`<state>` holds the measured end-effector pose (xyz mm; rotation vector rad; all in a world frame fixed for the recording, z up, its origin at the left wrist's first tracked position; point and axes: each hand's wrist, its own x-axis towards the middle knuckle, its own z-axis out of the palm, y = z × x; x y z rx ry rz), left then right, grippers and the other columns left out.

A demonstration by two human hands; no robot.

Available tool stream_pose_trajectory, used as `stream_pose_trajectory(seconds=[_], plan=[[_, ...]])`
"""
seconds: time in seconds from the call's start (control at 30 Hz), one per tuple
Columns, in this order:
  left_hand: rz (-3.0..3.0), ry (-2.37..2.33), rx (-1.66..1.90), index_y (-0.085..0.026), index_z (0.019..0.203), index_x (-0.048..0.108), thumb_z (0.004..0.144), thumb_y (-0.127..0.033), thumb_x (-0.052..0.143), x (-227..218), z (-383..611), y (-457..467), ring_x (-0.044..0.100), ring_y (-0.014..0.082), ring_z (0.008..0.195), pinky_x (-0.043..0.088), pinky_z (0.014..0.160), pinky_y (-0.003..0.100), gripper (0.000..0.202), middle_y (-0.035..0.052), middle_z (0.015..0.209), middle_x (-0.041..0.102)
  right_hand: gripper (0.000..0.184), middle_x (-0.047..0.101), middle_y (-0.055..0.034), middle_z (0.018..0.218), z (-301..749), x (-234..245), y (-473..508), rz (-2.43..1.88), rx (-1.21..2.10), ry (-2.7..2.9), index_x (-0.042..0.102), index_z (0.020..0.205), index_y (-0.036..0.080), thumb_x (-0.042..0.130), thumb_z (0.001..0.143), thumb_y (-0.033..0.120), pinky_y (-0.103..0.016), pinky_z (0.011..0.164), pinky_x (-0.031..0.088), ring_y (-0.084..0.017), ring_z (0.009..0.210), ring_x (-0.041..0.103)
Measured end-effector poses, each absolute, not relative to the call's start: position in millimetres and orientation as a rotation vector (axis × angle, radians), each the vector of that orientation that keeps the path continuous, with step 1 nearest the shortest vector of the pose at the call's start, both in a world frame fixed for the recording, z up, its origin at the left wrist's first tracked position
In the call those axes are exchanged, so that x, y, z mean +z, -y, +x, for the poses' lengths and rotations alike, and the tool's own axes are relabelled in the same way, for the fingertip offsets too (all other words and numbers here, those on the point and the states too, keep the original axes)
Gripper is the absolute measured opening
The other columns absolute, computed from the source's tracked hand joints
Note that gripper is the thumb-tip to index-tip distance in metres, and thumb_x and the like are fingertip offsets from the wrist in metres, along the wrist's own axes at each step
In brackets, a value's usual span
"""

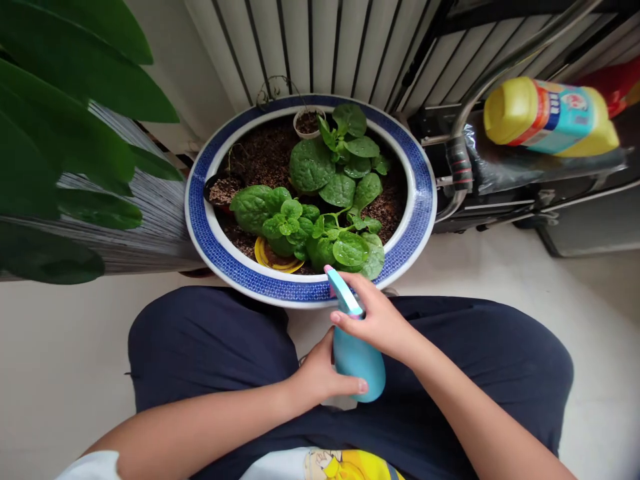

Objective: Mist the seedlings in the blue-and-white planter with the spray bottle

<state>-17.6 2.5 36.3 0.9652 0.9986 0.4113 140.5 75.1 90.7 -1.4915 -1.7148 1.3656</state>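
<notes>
I hold a light blue spray bottle over my lap, its nozzle pointing toward the planter. My right hand is wrapped round the bottle's top and trigger. My left hand grips the bottle's round body from below, thumb across its front. Just beyond stands a wide round planter with a blue-patterned rim, filled with dark soil and leafy green plants. A small white pot, a small dark pot and a yellow dish sit in the soil.
Large dark green leaves hang at the left. A yellow bottle with a coloured label lies on a black rack at the right, beside a metal tube. A white slatted wall stands behind. Pale floor surrounds my dark-trousered knees.
</notes>
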Motion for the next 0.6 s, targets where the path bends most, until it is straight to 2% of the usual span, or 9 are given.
stream_pose_trajectory(seconds=[0.07, 0.13, 0.4, 0.6], plan=[[0.981, -1.06, 0.377, -0.018, 0.143, 0.039, 0.055, -0.037, 0.088, 32, -17, -4, 0.046, 0.0372, 0.133, 0.037, 0.112, 0.053, 0.103, 0.0158, 0.146, 0.048, 0.049, 0.064, -0.0115, 0.12, 135, 84, -78, -1.463, 1.475, 1.623, 0.056, 0.123, 0.021, 0.066, 0.079, 0.038, -0.044, 0.098, 0.046, -0.029, 0.111, 0.06], [0.978, -1.11, 0.378, -0.018, 0.144, 0.037, 0.053, -0.036, 0.089, 28, -15, -4, 0.045, 0.0377, 0.134, 0.036, 0.112, 0.053, 0.106, 0.0157, 0.146, 0.048, 0.037, 0.067, -0.0112, 0.109, 128, 80, -80, -1.485, 1.451, 1.608, 0.059, 0.112, 0.019, 0.063, 0.08, 0.036, -0.043, 0.091, 0.048, -0.028, 0.101, 0.062], [0.937, -1.1, 0.414, -0.019, 0.141, 0.039, 0.042, -0.04, 0.093, 27, -14, -18, 0.042, 0.0408, 0.135, 0.032, 0.115, 0.054, 0.115, 0.0165, 0.142, 0.049, 0.008, 0.063, -0.0066, 0.084, 110, 85, -98, -1.47, 1.345, 1.812, 0.059, 0.083, 0.018, 0.057, 0.081, 0.026, -0.033, 0.073, 0.043, -0.021, 0.079, 0.058], [0.884, -1.129, 0.386, -0.018, 0.142, 0.036, 0.044, -0.033, 0.092, 30, -17, -24, 0.041, 0.041, 0.136, 0.034, 0.114, 0.055, 0.113, 0.0168, 0.145, 0.046, 0.013, 0.058, -0.001, 0.068, 104, 77, -102, -1.584, 1.297, 1.775, 0.051, 0.069, 0.02, 0.053, 0.081, 0.024, -0.027, 0.061, 0.035, -0.015, 0.062, 0.052]])
